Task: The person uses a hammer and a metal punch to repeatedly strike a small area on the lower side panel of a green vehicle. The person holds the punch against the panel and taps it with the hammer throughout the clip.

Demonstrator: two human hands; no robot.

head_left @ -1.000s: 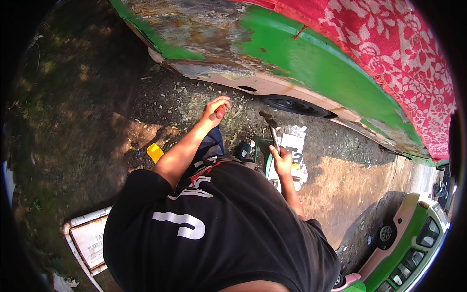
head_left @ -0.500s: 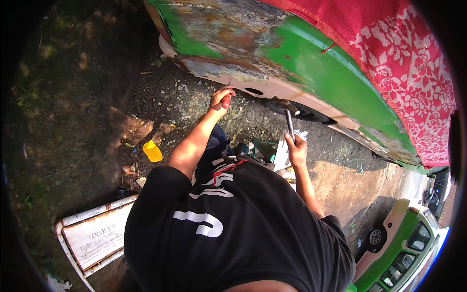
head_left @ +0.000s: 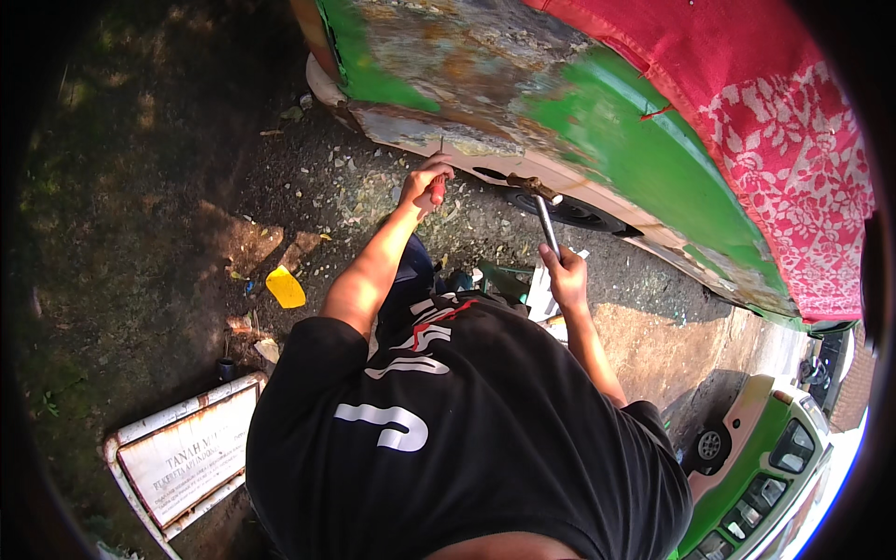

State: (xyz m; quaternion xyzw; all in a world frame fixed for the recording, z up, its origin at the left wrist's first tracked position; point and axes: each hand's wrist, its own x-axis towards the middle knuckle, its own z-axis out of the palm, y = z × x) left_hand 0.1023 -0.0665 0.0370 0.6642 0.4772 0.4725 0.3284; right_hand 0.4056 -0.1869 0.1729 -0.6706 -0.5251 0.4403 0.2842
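My left hand (head_left: 422,183) is wrapped round the red handle of a screwdriver (head_left: 438,191), its thin shaft pointing up at the lower edge of a vehicle's side panel (head_left: 476,89). That panel is green with large scraped, rusty and grey patches. Whether the tip touches the metal I cannot tell. In my right hand (head_left: 567,278) is a hammer (head_left: 547,227) with a dark shaft, gripped near the shaft's lower end. The hammer's head is in front of the pale lower sill, right of the screwdriver and apart from it.
Red patterned cloth (head_left: 775,140) covers the vehicle's upper right. A wheel (head_left: 569,213) shows under the sill. On the ground lie a yellow piece (head_left: 286,287) and scattered chips. A white framed sign (head_left: 196,453) is at lower left; another green vehicle (head_left: 761,481) stands lower right.
My right hand has brought the hammer a little left and up, closer to the screwdriver. The left hand keeps its grip in nearly the same place. The view has shifted slightly.
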